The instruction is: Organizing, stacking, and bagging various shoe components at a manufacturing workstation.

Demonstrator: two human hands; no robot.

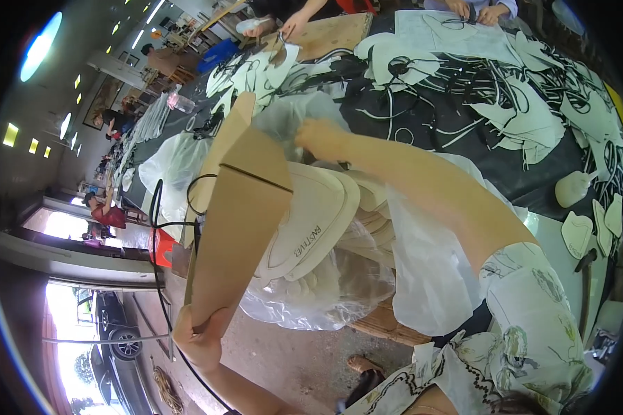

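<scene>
Left hand (201,339) is gripping the lower edge of a long, tilted box of plain brown cardboard (239,228), with the fingers bent around the board. Right hand (320,138) is stretched across, its fingers curled, near the upper end of the box and over a crumpled sheet of thin, clear plastic (294,111); whether it pinches the plastic or nothing, I cannot tell. The box is slanting at the near left edge of the counter with black covering (358,119); what carries its weight underneath is hidden. Just beside it, on the right, flat cream-coloured pieces with rounded outline (308,221) lie overlapped, in or against a loose bag of clear film (318,304). Another bag, of whitish translucent plastic (429,270), lies below the right forearm.

To handle the box well in this position, in my judgement, the left hand should bear its lower end firmly but without squeezing, because such board can crease under the thumb. The tilt should be steady, so that the upper flap (241,114) does not catch the plastic. It would be wise for the right forearm to pass high above the cream pieces, since they seem loosely stacked and could slide. The thin black cable (176,223) left of the box also deserves attention: it could snag on a corner.
</scene>
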